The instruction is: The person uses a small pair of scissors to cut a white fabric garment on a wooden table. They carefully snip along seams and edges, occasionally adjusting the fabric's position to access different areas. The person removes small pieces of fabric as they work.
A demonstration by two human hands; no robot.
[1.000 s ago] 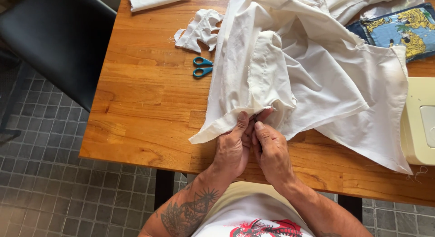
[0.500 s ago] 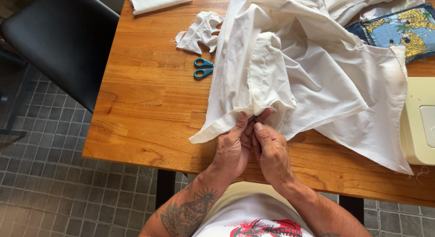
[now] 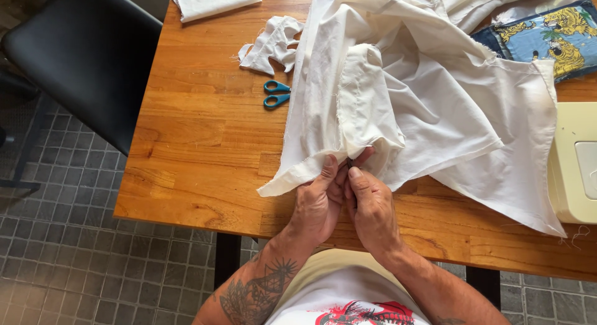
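**No packages, labels, signs or screens**

You have none of these before you — no box or wrapper, no tag, no sign, no display. The nearest thing to a print is the blue fabric piece (image 3: 547,36) at the table's far right corner, patterned with yellow tigers and green leaves — a picture pattern, not a label. It lies partly under the white cloth (image 3: 435,95).

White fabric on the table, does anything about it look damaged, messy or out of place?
Nothing looks damaged. The white fabric lies rumpled with raw, fraying edges, pinched near its lower edge by the left hand and right hand. A crumpled white scrap sits loose above the blue-handled scissors.
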